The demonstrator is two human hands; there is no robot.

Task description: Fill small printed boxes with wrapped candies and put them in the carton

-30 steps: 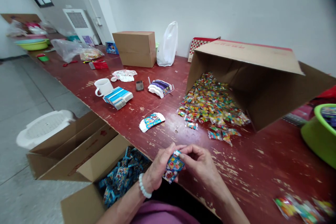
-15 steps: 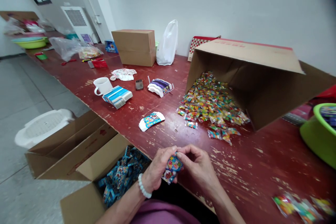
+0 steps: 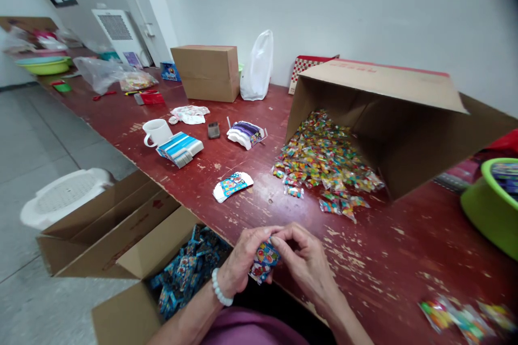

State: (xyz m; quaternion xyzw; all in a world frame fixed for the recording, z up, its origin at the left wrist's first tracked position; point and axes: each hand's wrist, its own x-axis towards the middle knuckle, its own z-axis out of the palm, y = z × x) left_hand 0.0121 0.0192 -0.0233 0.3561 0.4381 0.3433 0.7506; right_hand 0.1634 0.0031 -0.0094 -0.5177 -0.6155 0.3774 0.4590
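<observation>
A small blue printed candy box (image 3: 264, 261) is in my left hand (image 3: 238, 259), close to the table's front edge. My left fingers are wrapped round it. At its upper end, the thumb and fingers of my right hand (image 3: 305, 253) are closed on the top edge; whether they pinch a flap is hidden. A fanned stack of flat blue-and-white cartons (image 3: 233, 186) lies ahead of my hands. Beyond my right hand, many small clear packets of coloured candy (image 3: 324, 156) spill out of a tipped cardboard box (image 3: 404, 140). Below, an open carton (image 3: 125, 315) holds many blue boxes (image 3: 190, 272).
On the red table (image 3: 364, 250) stand a white mug (image 3: 157, 132), a blue-striped carton stack (image 3: 181, 149), purple cartons (image 3: 245, 135) and a closed cardboard box (image 3: 208, 74). A green basin (image 3: 491, 215) is at right, near loose candy packets (image 3: 465, 318). A white stool (image 3: 65, 197) stands left.
My hands stay at the same spot, both on the candy box. The right fingers shift slightly at its top edge. The view has moved a little.
</observation>
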